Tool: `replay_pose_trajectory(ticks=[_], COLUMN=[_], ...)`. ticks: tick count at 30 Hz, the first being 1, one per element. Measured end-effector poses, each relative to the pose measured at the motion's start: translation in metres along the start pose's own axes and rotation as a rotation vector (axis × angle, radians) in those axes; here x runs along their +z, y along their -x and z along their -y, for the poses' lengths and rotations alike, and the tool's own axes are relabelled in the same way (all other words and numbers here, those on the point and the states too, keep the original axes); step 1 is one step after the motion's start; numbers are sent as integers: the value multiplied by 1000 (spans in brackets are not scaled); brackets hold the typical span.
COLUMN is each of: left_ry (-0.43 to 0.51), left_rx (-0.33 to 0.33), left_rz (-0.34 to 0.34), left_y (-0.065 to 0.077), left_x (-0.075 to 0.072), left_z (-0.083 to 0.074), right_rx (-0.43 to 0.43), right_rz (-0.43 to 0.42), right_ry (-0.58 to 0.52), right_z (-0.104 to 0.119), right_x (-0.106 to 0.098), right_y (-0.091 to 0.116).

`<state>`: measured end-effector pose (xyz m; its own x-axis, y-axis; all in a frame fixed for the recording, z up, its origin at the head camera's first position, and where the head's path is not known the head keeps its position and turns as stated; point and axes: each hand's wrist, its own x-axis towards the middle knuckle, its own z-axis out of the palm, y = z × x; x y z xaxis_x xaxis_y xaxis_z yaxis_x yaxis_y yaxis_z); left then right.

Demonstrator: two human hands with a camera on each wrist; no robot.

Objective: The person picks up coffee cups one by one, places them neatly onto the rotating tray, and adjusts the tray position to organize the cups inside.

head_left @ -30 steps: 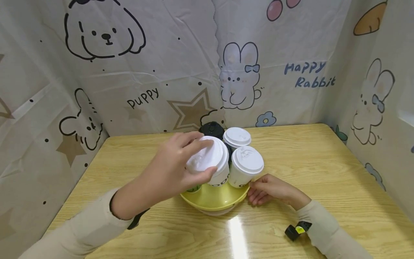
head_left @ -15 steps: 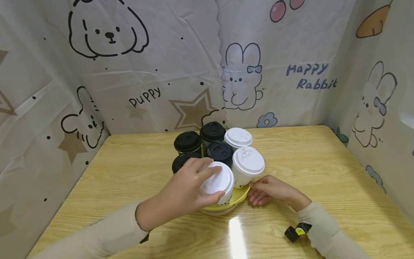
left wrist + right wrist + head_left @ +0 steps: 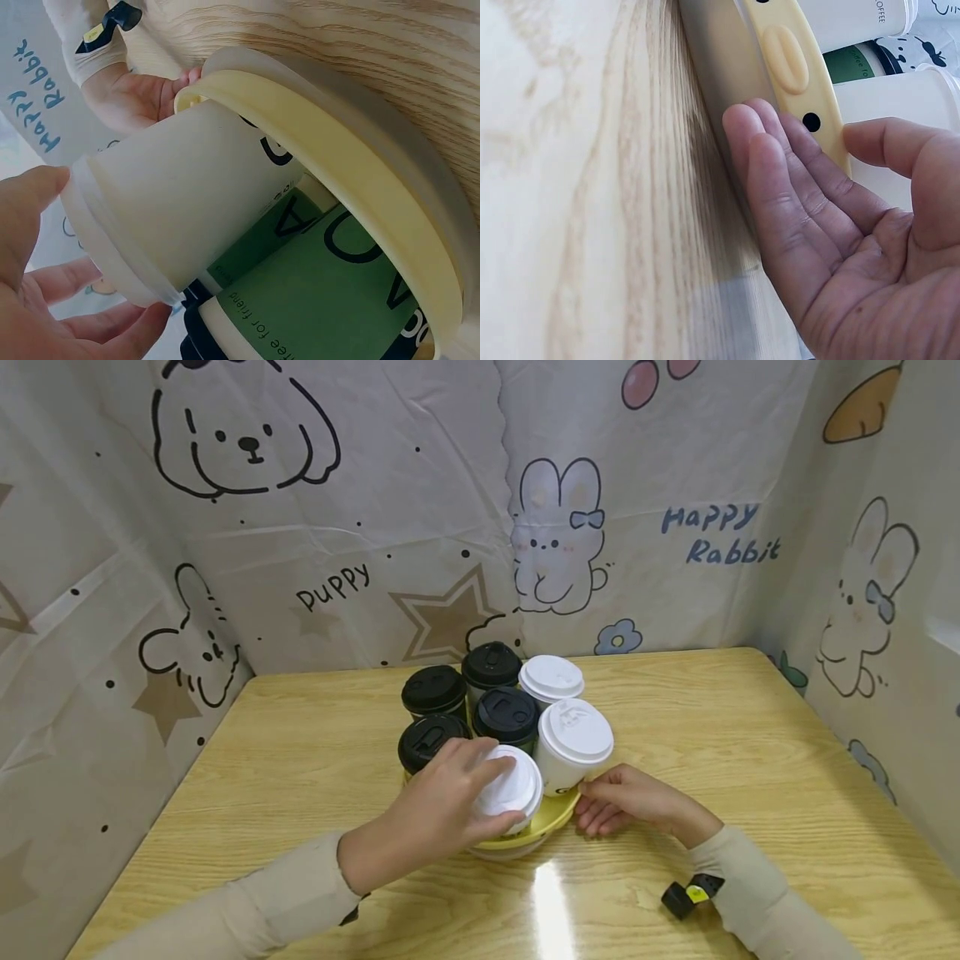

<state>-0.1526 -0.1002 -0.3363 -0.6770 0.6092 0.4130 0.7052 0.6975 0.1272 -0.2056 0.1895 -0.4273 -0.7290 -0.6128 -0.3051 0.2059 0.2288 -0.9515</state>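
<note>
My left hand (image 3: 442,797) holds a white paper cup (image 3: 510,789) by its white lid, at the front of a round yellow tray (image 3: 555,818). In the left wrist view, thumb and fingers span the lid while the base of the cup (image 3: 187,195) sits behind the tray's rim (image 3: 360,165). My right hand (image 3: 630,802) grips the tray's right edge. The right wrist view shows its thumb on top of the rim (image 3: 810,67) and curled fingers against the outer side.
Several black-lidded cups (image 3: 435,689) stand on the tray's left, back and middle. Two more white-lidded cups (image 3: 575,735) stand on its right side. A wooden table (image 3: 300,735) lies beneath, with a printed cloth (image 3: 412,510) hanging behind.
My left hand has brought the white cup forward and down to the tray's front, uncovering black-lidded cups behind it. My right hand has stayed at the tray's edge.
</note>
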Motion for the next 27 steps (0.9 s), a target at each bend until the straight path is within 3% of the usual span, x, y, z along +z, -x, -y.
replay_pose_trajectory(ticks=[15,27], left_ry=[18,33], left_rx=[-12,-7], left_rz=[39,26], left_y=[-1,0], left_x=[0,3], left_z=[1,4], right_rx=[8,0], right_rz=[-6,-4], right_ry=[9,16], right_z=[2,3], right_x=[1,1], right_y=[0,1])
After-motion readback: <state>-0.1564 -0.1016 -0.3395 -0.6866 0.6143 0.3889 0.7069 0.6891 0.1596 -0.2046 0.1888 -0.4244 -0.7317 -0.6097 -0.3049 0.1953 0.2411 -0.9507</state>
